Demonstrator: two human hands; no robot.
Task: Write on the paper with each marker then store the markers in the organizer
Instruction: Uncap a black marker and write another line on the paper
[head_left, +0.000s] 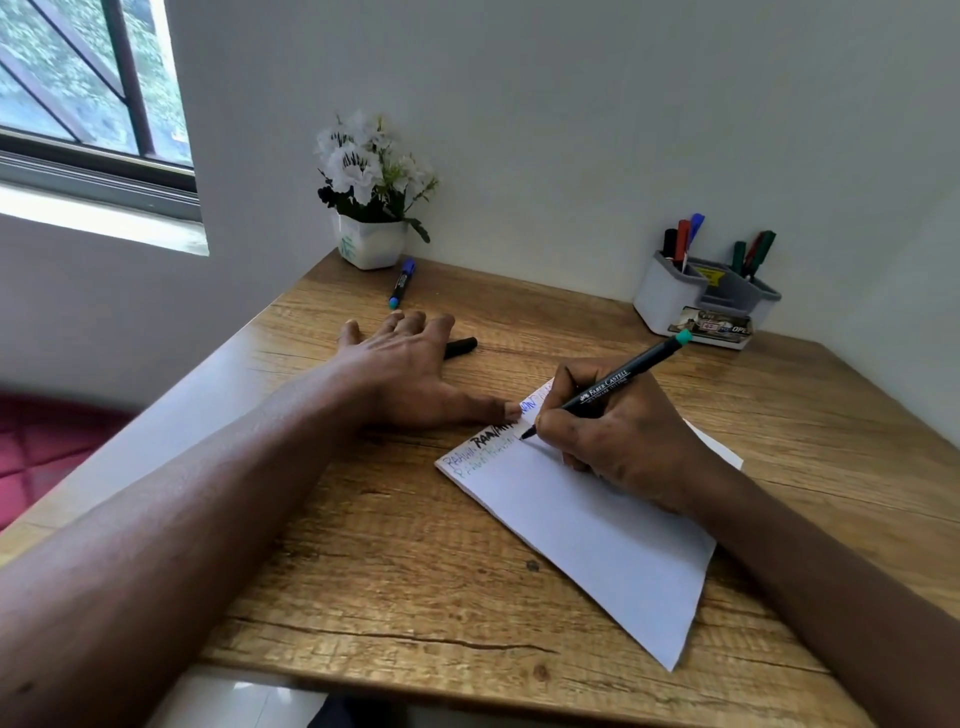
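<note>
Head camera view, looking down over two bare forearms. The right hand (623, 441) has its grip closed around a black marker (618, 382), fingers and thumb curled on the lower barrel. The marker's teal end points up and away toward the back right, and its tip touches the paper (597, 530).

The paper is white and lies at an angle on the counter (389, 545), under the right hand. Several short lines of handwriting in black, blue and green run along its far left edge. The words are too small to read.

The left hand (410, 374) lies flat on the counter with its grip apart, fingers straight and spread. Its thumb reaches to the paper's edge beside the writing. A black cap (461, 347) lies on the counter, partly hidden behind this hand.

Farther back, a blue-capped marker (401, 283) lies near a white pot of white flowers (371, 241) in the corner. At the back right stands a grey and white organizer (670, 296), with markers upright in two of its compartments.

The counter is wood-grain brown, set into a corner of pale walls (571, 130). A dark-framed window (88, 78) is at upper left, with greenery outside. A red quilted surface (47, 447) shows below the counter on the left.
</note>
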